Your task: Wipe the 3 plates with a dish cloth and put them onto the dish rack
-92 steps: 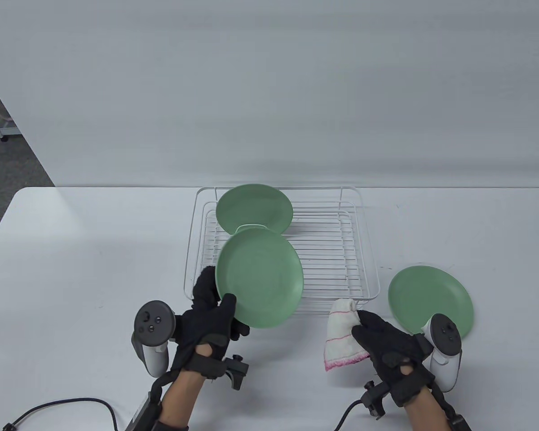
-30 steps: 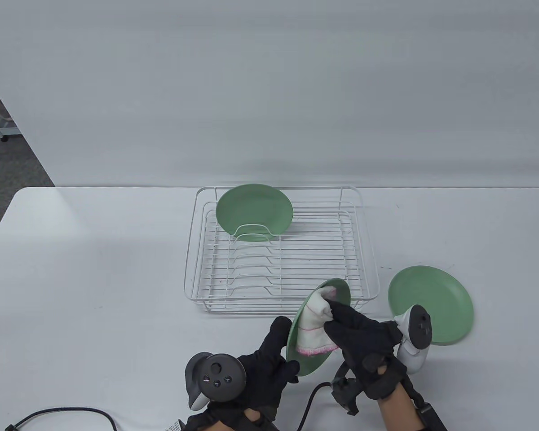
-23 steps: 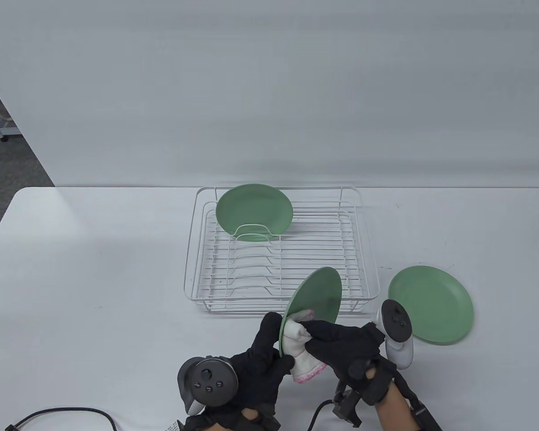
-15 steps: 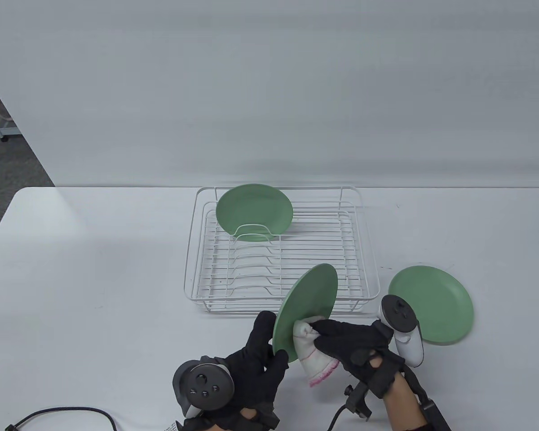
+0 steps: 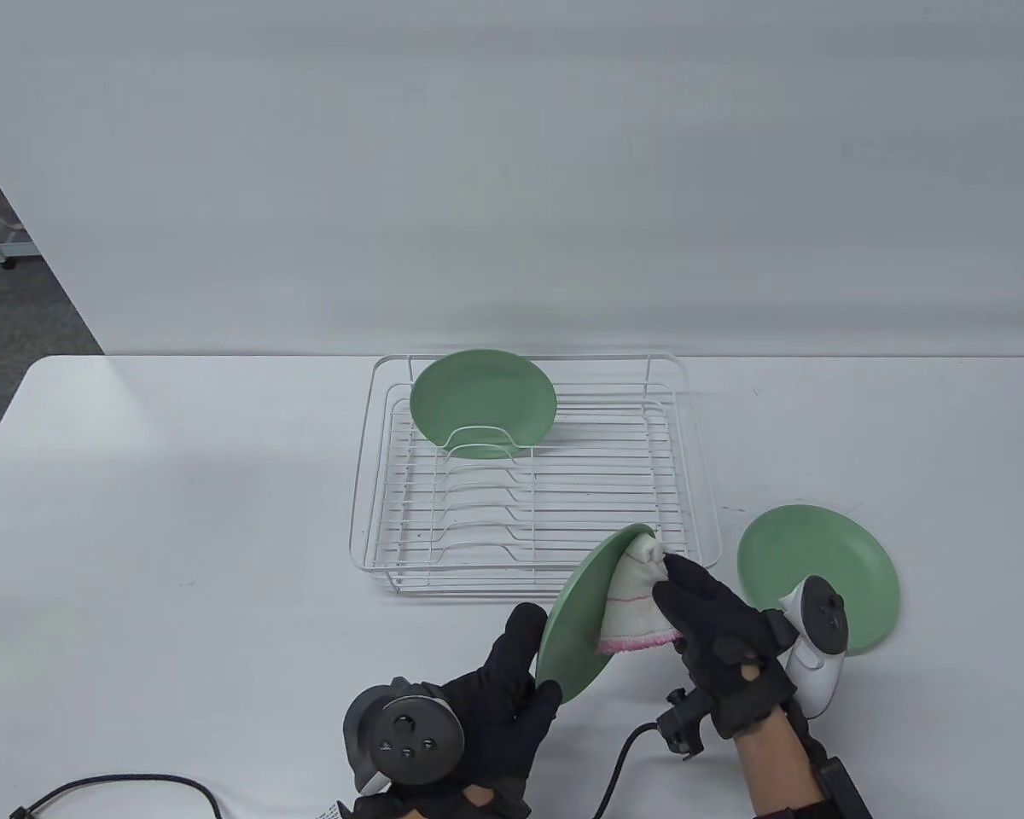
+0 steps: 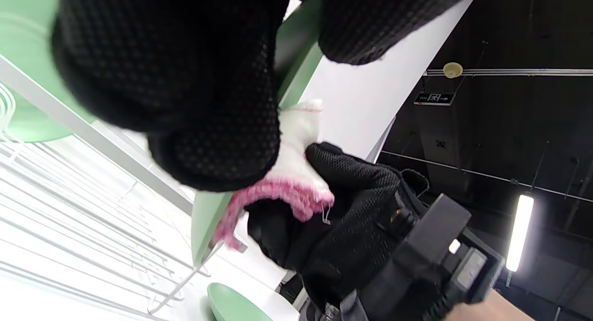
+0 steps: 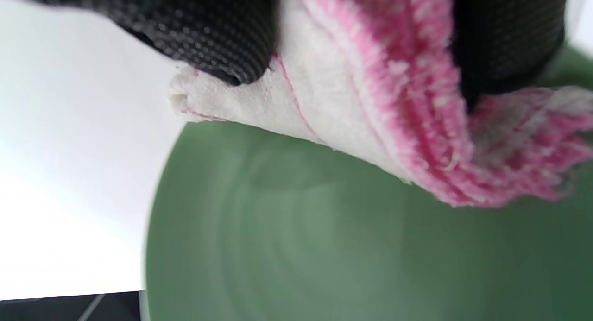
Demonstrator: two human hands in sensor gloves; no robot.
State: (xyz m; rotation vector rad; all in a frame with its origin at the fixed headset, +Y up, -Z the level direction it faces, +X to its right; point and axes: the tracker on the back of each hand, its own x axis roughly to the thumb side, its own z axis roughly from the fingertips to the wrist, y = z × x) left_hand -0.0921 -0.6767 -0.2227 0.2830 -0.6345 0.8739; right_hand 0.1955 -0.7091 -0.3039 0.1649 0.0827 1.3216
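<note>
My left hand (image 5: 512, 682) grips the lower rim of a green plate (image 5: 573, 636) and holds it tilted on edge above the table, just in front of the white wire dish rack (image 5: 367, 512). My right hand (image 5: 708, 614) holds a white dish cloth with a pink hem (image 5: 636, 597) and presses it against the plate's upper face. The right wrist view shows that cloth (image 7: 352, 112) lying on the plate (image 7: 296, 247). A second green plate (image 5: 482, 403) stands upright in the rack's back left slot. A third green plate (image 5: 819, 563) lies flat on the table at the right.
The white table (image 5: 179, 512) extends left of the rack. A black cable (image 5: 119, 785) lies at the front left edge, and another cable (image 5: 619, 759) trails from my right wrist. The rack's front slots (image 5: 478, 512) hold nothing.
The cloth in my right hand slid from the plate's lower part up to its top edge. The left hand keeps holding the plate, which has tilted slightly.
</note>
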